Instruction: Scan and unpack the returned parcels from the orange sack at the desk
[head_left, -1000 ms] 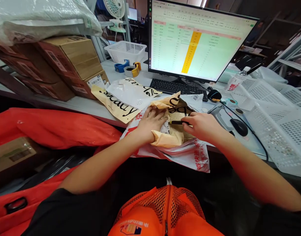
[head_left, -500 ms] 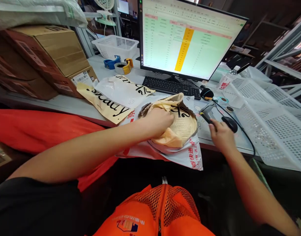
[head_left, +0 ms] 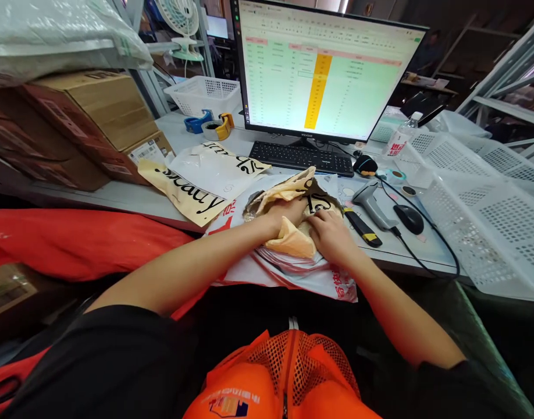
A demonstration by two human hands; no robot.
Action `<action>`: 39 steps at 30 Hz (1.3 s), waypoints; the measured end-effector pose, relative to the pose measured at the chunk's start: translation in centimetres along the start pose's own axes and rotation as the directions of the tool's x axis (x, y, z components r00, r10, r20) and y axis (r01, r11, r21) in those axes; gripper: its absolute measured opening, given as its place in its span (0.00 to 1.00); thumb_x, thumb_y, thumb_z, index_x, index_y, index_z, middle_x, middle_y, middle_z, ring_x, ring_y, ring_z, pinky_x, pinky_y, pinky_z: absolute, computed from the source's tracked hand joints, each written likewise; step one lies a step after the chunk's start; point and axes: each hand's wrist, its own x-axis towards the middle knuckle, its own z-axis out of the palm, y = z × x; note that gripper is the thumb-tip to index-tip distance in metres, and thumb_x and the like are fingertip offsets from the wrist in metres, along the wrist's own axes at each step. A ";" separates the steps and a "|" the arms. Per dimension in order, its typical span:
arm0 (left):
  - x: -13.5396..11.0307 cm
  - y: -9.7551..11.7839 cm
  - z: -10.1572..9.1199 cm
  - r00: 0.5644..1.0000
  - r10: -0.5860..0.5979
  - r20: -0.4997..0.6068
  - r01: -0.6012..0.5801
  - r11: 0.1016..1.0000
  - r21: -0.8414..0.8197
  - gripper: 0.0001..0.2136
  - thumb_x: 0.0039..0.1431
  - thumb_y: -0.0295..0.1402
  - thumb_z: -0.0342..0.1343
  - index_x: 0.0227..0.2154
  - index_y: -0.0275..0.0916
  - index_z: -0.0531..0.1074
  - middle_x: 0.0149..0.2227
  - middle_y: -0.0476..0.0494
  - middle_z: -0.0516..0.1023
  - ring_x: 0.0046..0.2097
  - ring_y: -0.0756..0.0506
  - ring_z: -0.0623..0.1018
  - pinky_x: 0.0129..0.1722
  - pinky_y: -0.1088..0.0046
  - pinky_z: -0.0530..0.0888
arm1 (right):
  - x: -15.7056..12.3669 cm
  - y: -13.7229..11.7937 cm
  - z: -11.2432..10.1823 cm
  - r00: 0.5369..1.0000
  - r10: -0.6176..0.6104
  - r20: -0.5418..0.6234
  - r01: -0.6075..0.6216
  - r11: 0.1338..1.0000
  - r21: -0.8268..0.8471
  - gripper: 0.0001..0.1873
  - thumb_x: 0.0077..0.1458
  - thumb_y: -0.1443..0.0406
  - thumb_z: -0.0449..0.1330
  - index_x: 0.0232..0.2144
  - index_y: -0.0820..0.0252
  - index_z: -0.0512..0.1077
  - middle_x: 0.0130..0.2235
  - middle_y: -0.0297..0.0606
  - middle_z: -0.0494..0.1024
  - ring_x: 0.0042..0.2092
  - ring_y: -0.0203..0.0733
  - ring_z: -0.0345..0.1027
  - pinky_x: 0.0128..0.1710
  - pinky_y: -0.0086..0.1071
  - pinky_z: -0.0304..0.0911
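Right hand (head_left: 330,235) has come back onto the crumpled peach padded mailer (head_left: 291,241) and now lies close beside the left hand (head_left: 284,215). Both hands are open, pressing down on the mailer's folds with fingers lightly curled, and neither holds a tool. The mailer sits on a white-and-red courier bag (head_left: 332,285) near the front edge of a pale desk (head_left: 393,256). Just right of the bag lies a black-and-yellow utility knife (head_left: 362,227), then a grey handheld barcode scanner (head_left: 371,203) and a black corded mouse (head_left: 409,219). A cream bag with black lettering (head_left: 184,198) lies to the left. Farther off are a black keyboard (head_left: 299,157), a monitor showing a green-and-orange spreadsheet (head_left: 323,70), white plastic mesh crates (head_left: 480,233) and brown cardboard boxes (head_left: 92,110).
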 end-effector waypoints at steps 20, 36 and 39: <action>-0.2 -0.9 2.3 0.965 0.144 -0.220 -0.100 0.975 0.200 0.11 0.72 0.31 0.48 0.44 0.34 0.76 0.47 0.32 0.79 0.51 0.34 0.78 0.55 0.60 0.72 | 2.2 -0.3 1.7 0.984 0.079 0.161 -0.082 0.997 0.008 0.16 0.64 0.72 0.52 0.46 0.67 0.78 0.49 0.54 0.83 0.49 0.52 0.74 0.49 0.37 0.61; 1.9 -2.4 1.4 0.961 -0.092 -0.260 0.030 0.972 -0.233 0.17 0.67 0.27 0.52 0.57 0.38 0.70 0.47 0.35 0.82 0.50 0.38 0.80 0.56 0.64 0.74 | -1.1 -0.9 0.9 0.989 -0.041 0.141 0.032 0.997 0.068 0.12 0.65 0.71 0.50 0.37 0.60 0.74 0.37 0.46 0.79 0.42 0.48 0.71 0.44 0.37 0.59; 1.9 -2.5 1.0 0.968 -0.112 -0.224 0.053 0.966 -0.254 0.17 0.70 0.29 0.50 0.59 0.38 0.69 0.51 0.34 0.82 0.53 0.38 0.80 0.59 0.64 0.72 | -2.9 -0.9 0.5 0.996 -0.052 0.072 0.050 0.998 0.022 0.11 0.65 0.69 0.53 0.37 0.60 0.75 0.38 0.47 0.79 0.42 0.50 0.69 0.45 0.40 0.60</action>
